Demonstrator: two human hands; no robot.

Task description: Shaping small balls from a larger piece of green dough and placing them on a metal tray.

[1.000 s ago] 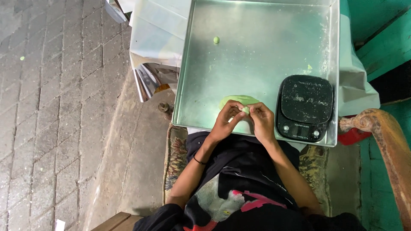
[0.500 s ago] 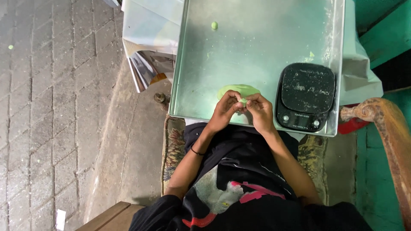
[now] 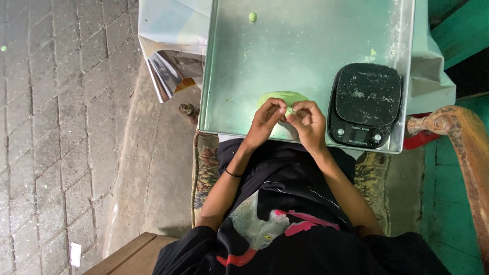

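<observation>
left hand [image 3: 266, 118]: fingers curling in, tips pinching toward the other hand
right hand [image 3: 307, 118]: fingers bunching up, meeting the left's
forearms: both angling inward, elbows bending

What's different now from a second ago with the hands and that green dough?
Very little. Both hands stay together over the green dough; the left hand and right hand keep pinching a small green piece between the fingertips. The black scale, the metal tray and the little green ball lie as before.

One head-worn view looks straight down from above, fairly near, over the lap to the metal tray [image 3: 305, 66].
</observation>
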